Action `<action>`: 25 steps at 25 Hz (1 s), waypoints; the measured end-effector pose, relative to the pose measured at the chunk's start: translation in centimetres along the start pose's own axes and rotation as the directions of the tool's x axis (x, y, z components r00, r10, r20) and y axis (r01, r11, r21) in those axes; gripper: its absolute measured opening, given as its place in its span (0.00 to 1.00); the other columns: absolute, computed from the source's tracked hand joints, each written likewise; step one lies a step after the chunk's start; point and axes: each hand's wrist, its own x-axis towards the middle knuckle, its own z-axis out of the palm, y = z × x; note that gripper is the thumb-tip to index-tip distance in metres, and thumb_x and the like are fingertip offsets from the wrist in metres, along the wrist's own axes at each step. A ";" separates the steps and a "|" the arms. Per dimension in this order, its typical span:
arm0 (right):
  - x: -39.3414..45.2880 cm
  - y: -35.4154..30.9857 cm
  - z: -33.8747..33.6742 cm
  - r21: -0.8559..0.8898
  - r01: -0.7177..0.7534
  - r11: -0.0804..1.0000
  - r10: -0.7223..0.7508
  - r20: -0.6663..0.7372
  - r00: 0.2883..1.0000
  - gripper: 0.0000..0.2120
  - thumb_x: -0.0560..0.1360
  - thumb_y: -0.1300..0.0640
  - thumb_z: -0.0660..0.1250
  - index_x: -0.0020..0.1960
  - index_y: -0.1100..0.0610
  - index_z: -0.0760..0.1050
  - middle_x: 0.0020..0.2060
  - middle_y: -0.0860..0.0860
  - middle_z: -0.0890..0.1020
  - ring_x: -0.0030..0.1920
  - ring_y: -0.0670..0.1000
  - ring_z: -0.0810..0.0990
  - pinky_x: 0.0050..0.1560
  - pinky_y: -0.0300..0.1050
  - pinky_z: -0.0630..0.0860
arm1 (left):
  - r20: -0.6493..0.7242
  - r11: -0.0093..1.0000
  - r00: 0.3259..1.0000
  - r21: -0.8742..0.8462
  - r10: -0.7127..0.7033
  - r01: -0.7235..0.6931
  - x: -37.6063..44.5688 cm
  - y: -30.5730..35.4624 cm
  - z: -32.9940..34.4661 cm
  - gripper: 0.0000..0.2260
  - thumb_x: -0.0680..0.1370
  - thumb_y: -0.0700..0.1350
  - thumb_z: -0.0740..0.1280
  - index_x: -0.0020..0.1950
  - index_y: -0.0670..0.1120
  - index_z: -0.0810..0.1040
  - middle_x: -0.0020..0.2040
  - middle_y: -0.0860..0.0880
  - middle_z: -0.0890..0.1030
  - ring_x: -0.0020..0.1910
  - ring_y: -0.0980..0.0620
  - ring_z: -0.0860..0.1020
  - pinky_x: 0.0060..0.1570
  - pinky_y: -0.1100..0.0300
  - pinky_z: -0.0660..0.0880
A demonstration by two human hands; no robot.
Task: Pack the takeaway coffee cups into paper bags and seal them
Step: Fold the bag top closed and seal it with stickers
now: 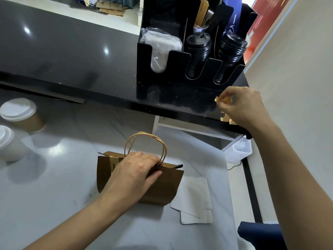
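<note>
A person's left hand presses down on the mouth of a brown paper bag standing upright on the pale tabletop, near centre in the head camera's only view. The fingers curl over the top edge beside the twine handles, a grip that pinches the two sides together; a dark gap remains at the bag's right end.

Far right, the right hand is raised to the edge of the raised black counter, its fingertips pinching a small tan sticker or tape piece. More such pieces lie just below the hand on the counter edge.

The step in hand looks to be sealing: the bag is held shut while a seal is fetched. Next, the tan piece would need carrying back and pressing across the closed mouth.

The bag's mouth and handles point up, and its long axis runs left to right, the right end angled slightly nearer. Whether a cup is inside cannot be told.

Two lidded takeaway cups wait at far left, well apart from the bag. White paper sheets lie just right of it. A black lid organiser stands on the counter.
</note>
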 end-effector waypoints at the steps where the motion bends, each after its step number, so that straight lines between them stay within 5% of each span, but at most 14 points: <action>1: -0.3 -0.1 0.2 0.026 -0.002 1.000 0.002 0.014 1.000 0.02 0.76 0.49 0.71 0.45 0.44 0.81 0.40 0.46 0.80 0.49 0.55 0.79 0.61 0.58 0.73 | 0.001 1.000 1.000 -0.001 -0.001 0.001 0.0 0.0 0.0 0.09 0.75 0.50 0.75 0.54 0.53 0.81 0.46 0.56 0.83 0.47 0.56 0.79 0.47 0.58 0.79; 5: -1.8 -0.3 1.0 0.121 0.020 0.992 -0.022 0.015 1.000 0.03 0.77 0.52 0.73 0.49 0.48 0.85 0.54 0.47 0.80 0.56 0.53 0.77 0.63 0.62 0.73 | 0.001 1.000 1.000 0.003 0.005 -0.005 0.0 0.1 0.0 0.09 0.75 0.50 0.75 0.54 0.53 0.81 0.46 0.56 0.83 0.46 0.55 0.78 0.46 0.57 0.79; 12: -5.6 -3.0 1.6 0.164 0.095 0.982 -0.102 0.038 0.994 0.03 0.76 0.53 0.73 0.48 0.48 0.86 0.45 0.47 0.80 0.47 0.51 0.77 0.54 0.63 0.76 | -0.004 1.000 1.000 0.013 0.016 -0.016 0.0 0.2 -0.1 0.10 0.75 0.49 0.75 0.54 0.52 0.81 0.47 0.55 0.83 0.46 0.54 0.79 0.47 0.57 0.78; 19: -11.1 -8.4 2.7 0.172 0.108 0.979 -0.159 0.321 0.933 0.06 0.78 0.50 0.70 0.51 0.48 0.84 0.43 0.44 0.78 0.47 0.46 0.76 0.54 0.53 0.77 | 0.002 1.000 1.000 0.005 0.009 -0.009 0.2 0.4 -0.1 0.09 0.76 0.50 0.73 0.55 0.51 0.81 0.47 0.54 0.83 0.47 0.53 0.78 0.50 0.55 0.77; 25: -12.2 -10.7 2.5 0.030 0.150 0.988 -0.147 0.465 0.873 0.08 0.79 0.50 0.67 0.53 0.46 0.84 0.44 0.43 0.78 0.49 0.49 0.77 0.49 0.42 0.68 | 0.026 1.000 1.000 0.007 0.003 -0.003 0.3 0.9 -0.4 0.07 0.77 0.50 0.71 0.53 0.51 0.80 0.47 0.53 0.82 0.47 0.51 0.77 0.50 0.53 0.77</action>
